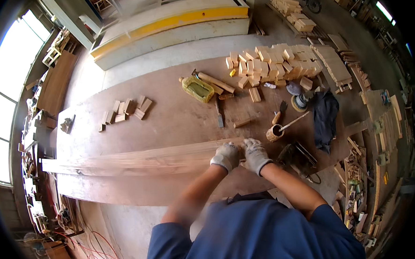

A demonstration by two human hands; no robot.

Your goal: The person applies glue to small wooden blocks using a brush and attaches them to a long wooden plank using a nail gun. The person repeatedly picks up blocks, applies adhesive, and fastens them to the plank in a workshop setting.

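A long wooden board (138,159) lies along the near part of the work table, running from the left end to my hands. My left hand (227,156), in a pale work glove, is closed over the board's right end. Close beside it, my right hand (257,156), gloved the same way, has its fingers curled down at the same end. The gloves hide most of what lies between them. Just right of my right hand is a dark power tool (297,158). A short wooden piece (243,123) lies beyond my hands.
On the table (170,127) stand stacked wood blocks (274,65), a few loose blocks (126,108), a cut-open yellow container (197,89), a chisel (220,115), a pot with a stick (274,133), a round sander (301,102) and dark cloth (325,118). Red hoses (99,254) cross the floor.
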